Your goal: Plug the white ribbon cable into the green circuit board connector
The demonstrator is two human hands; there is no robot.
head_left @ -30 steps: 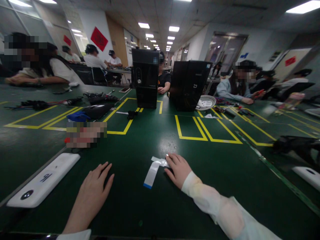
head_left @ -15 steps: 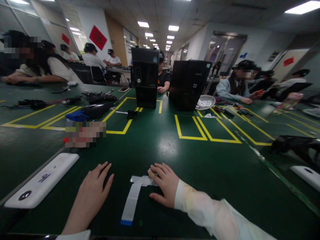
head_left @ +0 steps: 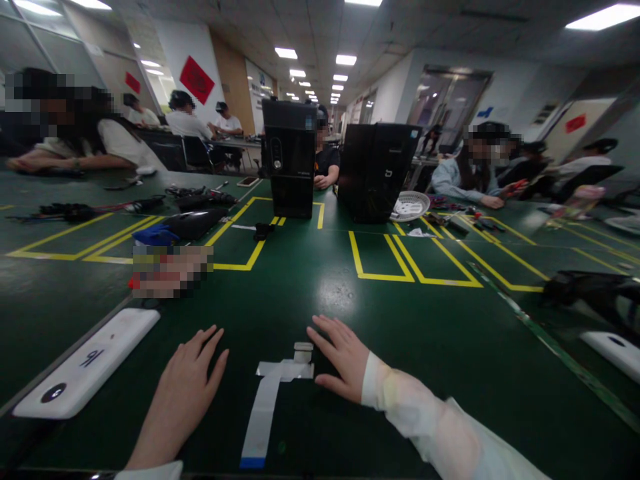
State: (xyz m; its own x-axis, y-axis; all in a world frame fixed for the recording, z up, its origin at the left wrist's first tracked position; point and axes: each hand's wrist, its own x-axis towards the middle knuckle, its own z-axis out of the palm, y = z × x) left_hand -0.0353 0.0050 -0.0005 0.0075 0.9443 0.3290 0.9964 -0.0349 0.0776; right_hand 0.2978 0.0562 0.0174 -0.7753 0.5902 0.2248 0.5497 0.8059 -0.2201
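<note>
A flat, pale ribbon-like strip [head_left: 263, 413] with a blue end lies on the green table [head_left: 240, 300], bent at its top, where a small silvery end piece [head_left: 303, 352] shows. My left hand [head_left: 187, 380] rests on the table to the left of the strip, fingers spread, holding nothing. To the right, my right hand [head_left: 343, 357] has its fingers apart and is empty, its fingertips close beside the silvery end.
A white device [head_left: 87, 363] lies at the left. Two black computer towers [head_left: 289, 160] stand at the back between yellow tape outlines. A white basket [head_left: 411, 205], cables and tools lie farther off. People sit around.
My right hand has moved right, off the strip, uncovering its silvery end. The strip sits slightly lower in view. My left hand has hardly moved.
</note>
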